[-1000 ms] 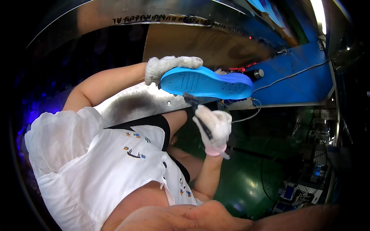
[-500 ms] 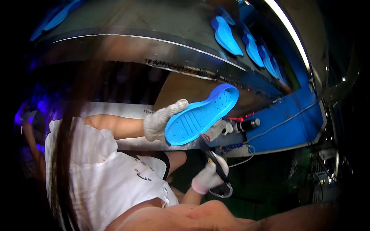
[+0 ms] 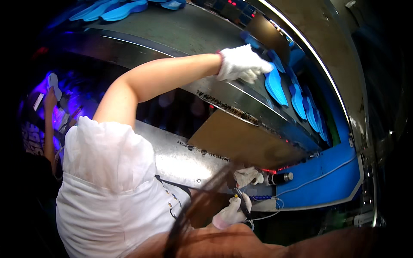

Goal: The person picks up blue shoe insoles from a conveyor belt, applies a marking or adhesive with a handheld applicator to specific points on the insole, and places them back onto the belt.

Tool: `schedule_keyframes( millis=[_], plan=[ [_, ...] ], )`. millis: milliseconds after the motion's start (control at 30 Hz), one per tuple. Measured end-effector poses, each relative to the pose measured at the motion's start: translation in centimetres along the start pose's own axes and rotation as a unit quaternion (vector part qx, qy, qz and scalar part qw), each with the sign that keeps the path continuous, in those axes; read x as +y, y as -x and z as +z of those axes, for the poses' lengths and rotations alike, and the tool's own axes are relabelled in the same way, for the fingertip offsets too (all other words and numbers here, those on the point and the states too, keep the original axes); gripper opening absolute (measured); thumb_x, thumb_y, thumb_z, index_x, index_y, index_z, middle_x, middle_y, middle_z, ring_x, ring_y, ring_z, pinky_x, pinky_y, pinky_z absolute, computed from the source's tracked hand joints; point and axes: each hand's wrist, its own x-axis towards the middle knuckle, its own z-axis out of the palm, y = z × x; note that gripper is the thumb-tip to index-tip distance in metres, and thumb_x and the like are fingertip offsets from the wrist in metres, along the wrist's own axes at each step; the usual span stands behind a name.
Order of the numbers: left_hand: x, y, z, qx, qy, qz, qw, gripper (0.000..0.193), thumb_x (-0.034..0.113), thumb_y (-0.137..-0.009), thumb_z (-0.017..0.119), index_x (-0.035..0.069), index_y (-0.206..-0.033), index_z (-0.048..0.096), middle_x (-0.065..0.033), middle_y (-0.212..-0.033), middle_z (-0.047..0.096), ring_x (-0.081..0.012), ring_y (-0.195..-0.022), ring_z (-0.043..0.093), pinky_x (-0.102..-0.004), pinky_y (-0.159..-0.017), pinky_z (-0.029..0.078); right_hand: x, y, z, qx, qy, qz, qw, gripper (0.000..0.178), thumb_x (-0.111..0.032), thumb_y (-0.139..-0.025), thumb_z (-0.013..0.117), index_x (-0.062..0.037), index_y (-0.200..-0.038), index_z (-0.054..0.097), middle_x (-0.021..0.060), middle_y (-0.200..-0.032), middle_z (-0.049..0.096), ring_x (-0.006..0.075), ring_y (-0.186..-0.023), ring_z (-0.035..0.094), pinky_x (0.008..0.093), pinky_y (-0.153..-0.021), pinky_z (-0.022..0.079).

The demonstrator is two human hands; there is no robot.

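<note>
My left hand (image 3: 243, 64), in a white knit glove, reaches out over the grey conveyor belt. Its fingertips are pinched at the near end of a blue shoe sole (image 3: 276, 89) that lies on the belt. Down near the bench edge, my right hand (image 3: 234, 210), also gloved in white, is closed around a slim black hand tool (image 3: 245, 208) with a small yellow part. A thin white cord runs beside this tool; its working tip is hard to make out. More blue soles (image 3: 298, 101) lie on the belt just right of my left hand.
Several blue soles (image 3: 124, 10) lie at the belt's far left. Below the belt are a brown board (image 3: 241, 137) and a metal bench (image 3: 180, 159). A crumpled cloth (image 3: 246, 176) and a dark bottle (image 3: 279, 178) stand right. Another person's arm (image 3: 49, 112) works at left under purple light.
My left hand has moved up to the belt; the sole it held is out of it, and it now touches another. My right hand still holds the black tool. The view has shifted.
</note>
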Motion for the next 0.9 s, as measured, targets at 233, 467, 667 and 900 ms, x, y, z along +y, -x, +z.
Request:
schedule_keyframes(
  millis=[233,467,667,900],
  plan=[
    [5.0,12.6,-14.0,0.343,-0.830,0.003,0.440,0.034,0.012,-0.081,0.057,0.016,-0.113,0.067,-0.0148,-0.127,0.057,-0.0323,-0.119,0.053,-0.0483,-0.101,0.039,0.0,-0.6,0.6,-0.014,0.063,0.070,0.995,0.026,-0.007,-0.087,0.055,0.0049,-0.109,0.058,0.0076,-0.092,0.061,0.0117,-0.074,0.050,0.0236,-0.067,0.041],
    [6.1,23.5,-28.9,0.434,-0.707,-0.349,0.435,0.032,0.027,-0.095,0.050,0.010,-0.120,0.059,-0.0148,-0.122,0.064,-0.0380,-0.116,0.059,-0.0531,-0.093,0.048,1.8,-0.3,2.2,-0.058,-0.003,0.045,0.997,0.024,-0.002,-0.085,0.057,0.0062,-0.106,0.060,0.0097,-0.091,0.062,0.0109,-0.070,0.051,0.0235,-0.064,0.042],
    [0.1,18.1,-28.5,0.421,-0.702,0.219,0.531,0.024,0.024,-0.088,0.067,0.005,-0.102,0.064,-0.0128,-0.112,0.062,-0.0317,-0.098,0.063,-0.0412,-0.089,0.050,0.3,0.3,1.4,-0.013,0.008,0.094,0.995,0.024,0.006,-0.081,0.057,0.0092,-0.104,0.059,0.0132,-0.093,0.063,0.0178,-0.079,0.061,0.0260,-0.070,0.051],
    [-6.7,18.3,-4.4,0.295,-0.350,0.354,0.815,0.017,0.006,-0.080,0.075,0.005,-0.095,0.066,-0.0098,-0.111,0.063,-0.0202,-0.099,0.063,-0.0348,-0.083,0.054,0.1,0.9,0.4,0.040,-0.059,0.124,0.990,0.023,-0.005,-0.089,0.054,0.0059,-0.109,0.055,0.0124,-0.092,0.062,0.0147,-0.071,0.059,0.0223,-0.054,0.047]
  ],
)
